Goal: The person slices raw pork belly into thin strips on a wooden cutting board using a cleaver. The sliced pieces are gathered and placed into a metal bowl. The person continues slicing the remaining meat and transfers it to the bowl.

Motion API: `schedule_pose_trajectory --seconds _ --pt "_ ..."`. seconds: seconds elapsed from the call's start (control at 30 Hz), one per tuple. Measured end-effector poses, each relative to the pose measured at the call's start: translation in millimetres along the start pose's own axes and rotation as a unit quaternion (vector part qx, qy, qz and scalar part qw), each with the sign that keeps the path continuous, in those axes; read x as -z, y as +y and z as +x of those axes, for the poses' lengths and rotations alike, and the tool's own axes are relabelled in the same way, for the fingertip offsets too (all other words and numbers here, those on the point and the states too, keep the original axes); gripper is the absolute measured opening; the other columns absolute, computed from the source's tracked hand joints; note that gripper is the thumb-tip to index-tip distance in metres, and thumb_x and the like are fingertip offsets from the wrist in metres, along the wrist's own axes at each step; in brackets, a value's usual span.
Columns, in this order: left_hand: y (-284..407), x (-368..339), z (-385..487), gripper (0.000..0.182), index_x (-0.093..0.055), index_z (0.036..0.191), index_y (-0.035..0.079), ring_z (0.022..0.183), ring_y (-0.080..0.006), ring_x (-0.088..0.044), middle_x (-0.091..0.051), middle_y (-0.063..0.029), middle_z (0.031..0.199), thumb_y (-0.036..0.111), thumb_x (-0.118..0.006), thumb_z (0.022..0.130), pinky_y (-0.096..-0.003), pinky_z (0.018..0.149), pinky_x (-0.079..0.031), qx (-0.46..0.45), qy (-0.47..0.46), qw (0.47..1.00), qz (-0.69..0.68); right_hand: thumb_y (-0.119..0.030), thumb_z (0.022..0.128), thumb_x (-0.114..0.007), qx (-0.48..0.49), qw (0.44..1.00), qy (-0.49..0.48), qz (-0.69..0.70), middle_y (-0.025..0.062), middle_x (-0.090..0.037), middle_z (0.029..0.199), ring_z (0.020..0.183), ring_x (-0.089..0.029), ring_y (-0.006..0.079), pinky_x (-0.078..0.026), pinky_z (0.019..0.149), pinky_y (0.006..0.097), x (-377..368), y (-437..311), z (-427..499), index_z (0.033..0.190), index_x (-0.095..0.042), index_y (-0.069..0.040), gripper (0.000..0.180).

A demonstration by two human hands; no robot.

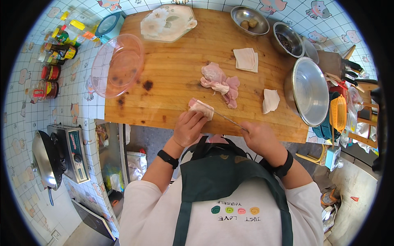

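Note:
My left hand presses a pale piece of raw meat with skin against the wooden worktop, near its front edge. In my right hand is a knife, its handle hidden in my fist. The thin blade reaches left to the meat piece and lies across it; how deep it sits I cannot tell. Just beyond is a heap of raw pink meat. White square cloths or paper towels lie farther back, and a crumpled white piece lies to the right.
A clear pink plastic basin overhangs the worktop's left edge. A large metal bowl stands at the right, near a knife block. Behind are a floral board, a bowl with brown lumps and a smaller steel bowl.

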State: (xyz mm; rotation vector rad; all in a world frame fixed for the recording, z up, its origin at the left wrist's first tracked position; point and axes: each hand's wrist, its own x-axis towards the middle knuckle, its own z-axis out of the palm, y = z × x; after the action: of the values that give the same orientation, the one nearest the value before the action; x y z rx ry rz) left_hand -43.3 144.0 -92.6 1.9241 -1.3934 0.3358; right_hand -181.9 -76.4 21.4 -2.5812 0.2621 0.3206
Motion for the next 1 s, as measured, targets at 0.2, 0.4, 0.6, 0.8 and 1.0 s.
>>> schedule_pose_trajectory --seconds 0.2,0.4,0.6,0.8,1.0 --pt "2 1 10 0.031 -0.068 0.099 0.004 0.099 -0.0298 -0.06 -0.064 -0.0104 0.105 0.007 -0.063 0.069 -0.0413 0.085 -0.048 -0.002 0.001 1.0 0.027 -0.014 0.086 -0.059 0.003 0.999 -0.013 -0.041 0.0178 -0.065 0.074 0.067 -0.062 0.0386 -0.049 0.059 0.0477 -7 1 -5 0.095 -0.063 -0.009 0.012" --pt "8 -3 13 0.026 -0.065 0.102 0.002 0.106 -0.0327 -0.058 -0.061 -0.0137 0.113 0.005 -0.068 0.076 -0.0417 0.088 -0.047 0.09 0.027 0.995 0.042 -0.016 0.086 -0.058 -0.04 0.996 0.069 0.028 0.0167 -0.066 0.077 0.069 -0.062 0.0387 -0.049 0.062 0.0483 -7 7 -5 0.094 -0.063 -0.007 0.012" --pt "5 -3 11 0.029 -0.063 0.106 0.003 0.108 -0.0348 -0.056 -0.06 -0.0143 0.117 0.006 -0.069 0.078 -0.0441 0.09 -0.045 0.083 0.027 0.996 0.024 -0.016 0.086 -0.059 -0.047 0.996 0.068 0.038 0.0173 -0.066 0.077 0.072 -0.063 0.0385 -0.049 0.063 0.0483 -5 6 -9 0.096 -0.064 -0.009 0.013" --pt "9 -2 8 0.025 -0.066 0.102 0.004 0.107 -0.0325 -0.057 -0.061 -0.0136 0.116 0.007 -0.069 0.077 -0.0434 0.088 -0.045 0.081 0.013 0.995 0.05 -0.017 0.088 -0.059 -0.027 0.999 0.016 0.039 0.0183 -0.064 0.075 0.07 -0.061 0.0399 -0.048 0.061 0.0481 -11 2 -9 0.094 -0.062 -0.008 0.011" --pt "3 -1 5 0.023 -0.069 0.095 0.007 0.11 -0.0352 -0.058 -0.064 -0.0126 0.113 0.003 -0.069 0.073 -0.0423 0.088 -0.045 0.028 0.001 0.999 0.045 -0.016 0.088 -0.058 0.01 1.0 -0.008 -0.012 0.0177 -0.064 0.072 0.067 -0.062 0.0386 -0.048 0.059 0.0488 -14 2 -3 0.095 -0.061 -0.01 0.01"
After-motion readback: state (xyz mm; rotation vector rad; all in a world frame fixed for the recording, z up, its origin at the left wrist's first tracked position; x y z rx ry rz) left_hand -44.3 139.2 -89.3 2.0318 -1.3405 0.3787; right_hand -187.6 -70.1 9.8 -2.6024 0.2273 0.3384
